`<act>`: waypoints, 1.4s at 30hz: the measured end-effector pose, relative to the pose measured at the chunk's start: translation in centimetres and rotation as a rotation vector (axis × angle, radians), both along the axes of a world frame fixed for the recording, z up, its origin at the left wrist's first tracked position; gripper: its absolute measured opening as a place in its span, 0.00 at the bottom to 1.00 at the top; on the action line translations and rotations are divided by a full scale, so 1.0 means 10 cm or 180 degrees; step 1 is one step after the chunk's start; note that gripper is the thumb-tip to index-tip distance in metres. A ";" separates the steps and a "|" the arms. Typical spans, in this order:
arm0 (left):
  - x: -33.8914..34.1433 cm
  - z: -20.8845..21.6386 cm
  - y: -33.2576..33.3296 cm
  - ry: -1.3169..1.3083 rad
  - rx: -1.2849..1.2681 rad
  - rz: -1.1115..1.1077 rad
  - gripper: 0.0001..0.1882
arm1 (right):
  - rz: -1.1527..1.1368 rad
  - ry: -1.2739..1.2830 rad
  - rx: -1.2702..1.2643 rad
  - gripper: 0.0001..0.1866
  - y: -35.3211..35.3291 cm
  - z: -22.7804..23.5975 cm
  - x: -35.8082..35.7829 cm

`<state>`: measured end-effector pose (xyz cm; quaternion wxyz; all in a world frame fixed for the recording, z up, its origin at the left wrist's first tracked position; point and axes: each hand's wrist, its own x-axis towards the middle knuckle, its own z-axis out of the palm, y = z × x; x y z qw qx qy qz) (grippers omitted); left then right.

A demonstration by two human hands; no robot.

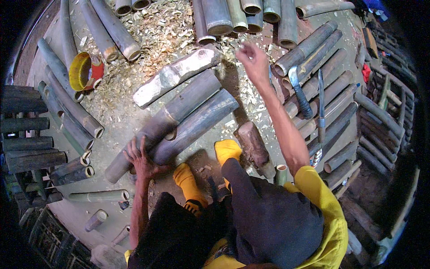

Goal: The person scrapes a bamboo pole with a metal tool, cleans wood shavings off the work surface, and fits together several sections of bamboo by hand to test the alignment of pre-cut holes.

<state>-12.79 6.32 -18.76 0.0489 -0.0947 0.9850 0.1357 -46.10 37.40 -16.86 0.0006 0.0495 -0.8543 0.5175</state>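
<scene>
Two dark bamboo tubes lie side by side in front of me: the upper bamboo tube (188, 96) and the lower bamboo tube (206, 119). Near the upper tube's close end, my left hand (141, 157) grips it from above with its fingers spread over the wall. My right hand (254, 62) is raised beyond the tubes' far ends, its fingers curled in; whether anything is in them I cannot make out. Beyond the tubes lies a whitish, hewn log (177, 75). A short, stout wooden piece (255, 150) rests by my yellow-covered right foot (227, 150).
To the right, a curved blade with a dark wrapped handle (301, 96) and a long knife (321, 105) lie on stacked bamboo (333, 87). Pale chips (165, 27) cover the far floor. A yellow-and-red tin (85, 71) and more bamboo (74, 105) are at left.
</scene>
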 end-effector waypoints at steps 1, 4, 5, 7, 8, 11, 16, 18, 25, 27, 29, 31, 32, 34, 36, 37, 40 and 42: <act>-0.06 -0.05 0.04 -0.0018 0.0092 -0.0070 0.68 | -0.0092 -0.0174 0.0048 0.20 0.20 -0.13 0.17; -0.01 -0.03 0.02 0.0010 -0.0115 -0.0047 0.69 | -0.0681 -0.0069 0.0355 0.16 0.54 -0.31 0.59; 0.00 -0.03 0.00 -0.0010 -0.0123 -0.0079 0.69 | -0.0791 0.0384 0.0720 0.14 0.70 -0.32 0.67; 0.03 -0.04 0.02 -0.0126 -0.0206 0.0065 0.70 | -0.0994 0.0506 0.1634 0.17 1.03 -0.22 0.75; 0.03 -0.02 0.02 -0.0136 -0.0224 0.0058 0.70 | -0.1001 0.0560 0.2122 0.20 1.26 -0.23 0.75; -0.05 -0.07 0.10 -0.0116 -0.0092 -0.0040 0.70 | -0.1073 0.0575 0.3438 0.24 1.88 -0.23 0.75; 0.07 -0.11 -0.03 -0.0085 -0.0279 -0.0086 0.69 | -0.0203 -0.0019 0.3632 0.27 2.20 -0.31 0.50; 0.10 -0.01 -0.07 -0.0091 -0.0017 -0.0021 0.68 | -0.0306 -0.0641 0.3459 0.28 2.03 -0.31 0.47; -0.03 -0.07 -0.02 -0.0114 0.0073 0.0061 0.71 | -0.0277 -0.0177 0.3010 0.24 2.19 -0.28 0.59; 0.08 -0.12 -0.04 -0.0077 0.0061 0.0168 0.71 | -0.0236 -0.0249 0.3084 0.25 2.08 -0.31 0.55; 0.20 -0.10 -0.06 -0.0227 0.0100 0.0203 0.73 | -0.0180 -0.0049 0.3246 0.26 2.04 -0.40 0.54; 0.21 -0.07 -0.05 -0.0240 0.0194 0.0187 0.73 | -0.0086 0.0270 0.3616 0.38 2.26 -0.57 0.49; 0.11 -0.09 -0.05 0.0060 0.0339 0.0102 0.73 | 0.0042 0.0787 0.3807 0.39 2.59 -0.72 0.43; 0.05 -0.03 -0.02 0.0099 0.0339 0.0056 0.72 | 0.0212 0.0452 0.3885 0.38 2.68 -0.74 0.44; 0.06 0.11 -0.02 -0.0036 0.0202 0.0200 0.71 | 0.0503 0.0770 0.3430 0.32 2.65 -0.66 0.45; 0.08 0.12 0.01 -0.0043 0.0265 0.0199 0.72 | 0.0504 0.0550 0.3364 0.32 2.65 -0.62 0.43; 0.19 0.17 0.03 0.0001 0.0298 0.0272 0.71 | 0.0525 0.0264 0.3310 0.31 2.60 -0.73 0.37; 0.25 0.13 0.03 0.0086 0.0358 0.0315 0.71 | 0.0547 0.0157 0.3364 0.31 2.53 -0.63 0.34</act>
